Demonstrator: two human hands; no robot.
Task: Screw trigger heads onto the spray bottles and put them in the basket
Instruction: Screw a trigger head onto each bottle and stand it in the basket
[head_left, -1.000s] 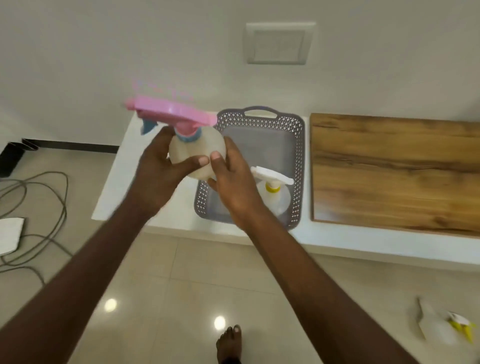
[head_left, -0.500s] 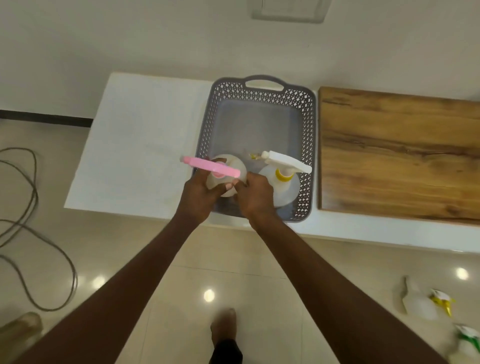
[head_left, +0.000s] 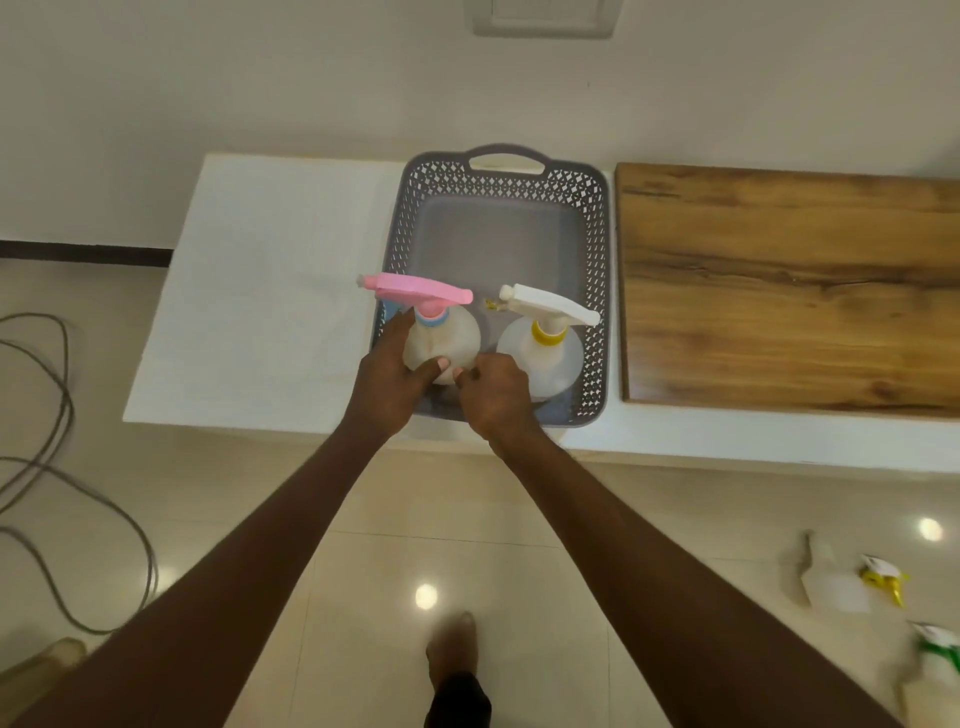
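Item: pink-headed spray bottle (head_left: 441, 338), trigger head (head_left: 415, 288) screwed on, nozzle pointing left. Location: near left corner of the grey basket (head_left: 597, 260), upright, just left of the white-headed bottle (head_left: 545, 348), the two close but seemingly apart.

Hold: my left hand (head_left: 387, 387) wraps the bottle's left flank, thumb across its near face, fingers reaching up toward the blue collar. My right hand (head_left: 493, 395) sits at the bottle's near right base, fingers curled against it; I judge it a light steadying grasp. Both hands flank the body low down, presumably so the bottle settles level and the overhanging head clears the basket wall.

Relative position: bottle lies directly between and just beyond my two hands, within the basket; whether its base has touched the floor is hidden by my hands.

Outstanding stock, by my judgement: further bottles (head_left: 836, 582) lie on the tiles at near right.

Support: white counter (head_left: 260, 312), wooden board (head_left: 779, 286) to the right.
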